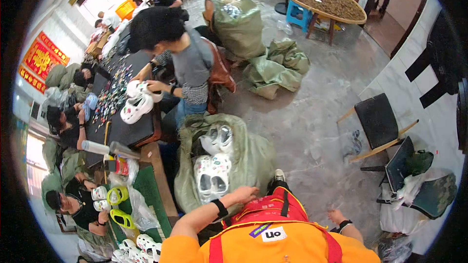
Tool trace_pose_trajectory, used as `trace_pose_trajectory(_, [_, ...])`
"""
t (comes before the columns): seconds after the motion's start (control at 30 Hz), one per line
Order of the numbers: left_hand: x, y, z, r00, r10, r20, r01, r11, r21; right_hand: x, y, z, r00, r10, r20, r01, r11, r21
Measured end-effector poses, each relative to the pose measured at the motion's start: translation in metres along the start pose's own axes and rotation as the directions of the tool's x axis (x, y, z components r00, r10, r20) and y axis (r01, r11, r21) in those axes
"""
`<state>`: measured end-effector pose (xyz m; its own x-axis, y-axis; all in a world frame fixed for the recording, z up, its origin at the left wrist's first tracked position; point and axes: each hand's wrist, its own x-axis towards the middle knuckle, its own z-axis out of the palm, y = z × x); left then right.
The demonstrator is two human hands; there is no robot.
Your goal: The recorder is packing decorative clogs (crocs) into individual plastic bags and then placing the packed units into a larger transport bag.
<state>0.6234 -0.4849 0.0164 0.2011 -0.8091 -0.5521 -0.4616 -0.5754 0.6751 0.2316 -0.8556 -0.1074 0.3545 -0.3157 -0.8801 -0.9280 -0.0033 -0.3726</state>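
My left hand, a black band at its wrist, is held in front of my red apron beside the near rim of a large green woven sack. Its fingers reach to the right, with nothing seen in them. Out to my right, my right hand hangs over the floor, fingers loosely apart and holding nothing visible. Inside the open sack are white clogs with colourful charms, some wrapped in clear plastic. At the dark table, a co-worker in grey holds white clogs.
Small colourful charms cover part of the dark table. Co-workers sit along its far side; one handles clogs near yellow-green clogs. Another full sack and a crumpled sack lie ahead. Chairs stand at the right.
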Motion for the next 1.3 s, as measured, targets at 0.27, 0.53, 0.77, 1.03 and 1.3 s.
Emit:
trace_pose_trajectory(0.27, [0.179,0.057,-0.115,0.991,0.006,-0.134,0.009,0.994,0.109,0.037,-0.071,-0.056,0.993,0.041,-0.112,-0.014,0.971,0.238])
trace_pose_trajectory(0.53, [0.195,0.006,-0.165,0.942,-0.191,-0.276,0.136,0.969,-0.207,0.103,-0.172,-0.120,0.982,-0.162,-0.095,0.179,0.961,0.212])
trace_pose_trajectory(0.77, [0.174,-0.082,-0.201,0.622,-0.783,-0.028,0.414,0.358,-0.837,0.161,-0.363,-0.216,0.985,-0.162,-0.065,0.172,0.962,0.210])
trace_pose_trajectory(1.03, [0.338,-0.172,-0.255,0.605,-0.789,-0.109,0.541,0.507,-0.671,0.343,-0.617,-0.285,0.956,-0.283,0.082,0.276,0.957,0.085])
trace_pose_trajectory(1.3, [0.546,-0.177,-0.463,0.638,-0.681,-0.361,0.561,0.731,-0.388,0.482,-0.720,-0.408,0.959,-0.282,0.025,0.278,0.922,-0.269])
